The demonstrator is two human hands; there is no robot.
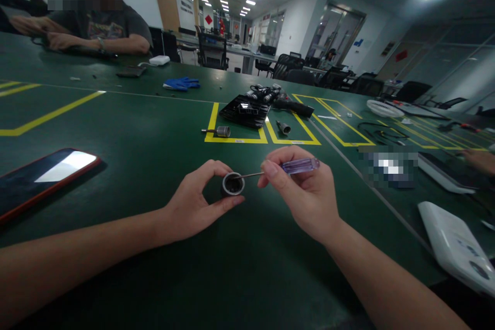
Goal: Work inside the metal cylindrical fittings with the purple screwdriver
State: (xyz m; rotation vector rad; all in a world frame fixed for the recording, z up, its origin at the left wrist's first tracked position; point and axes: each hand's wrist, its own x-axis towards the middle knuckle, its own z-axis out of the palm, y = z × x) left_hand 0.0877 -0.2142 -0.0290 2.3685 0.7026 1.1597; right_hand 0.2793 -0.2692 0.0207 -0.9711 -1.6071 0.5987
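Near the desk's (154, 129) front edge, about midway along it, the left hand (193, 206) held a small dark metal ring (232, 184) just above the green surface, its fingers clamped on the ring's rim with the opening turned up. The right hand (305, 198) had its fingers closed together on the clear purple handle of a screwdriver (299, 166), whose thin shaft ran level to the left, its tip at the ring's mouth. A red-cased smartphone (42, 178) lay by the left edge, a white device (456, 247) toward the front right corner. Farther back, a black tray (245, 111) sat among yellow markings, with a blue glove (181, 83) beyond.
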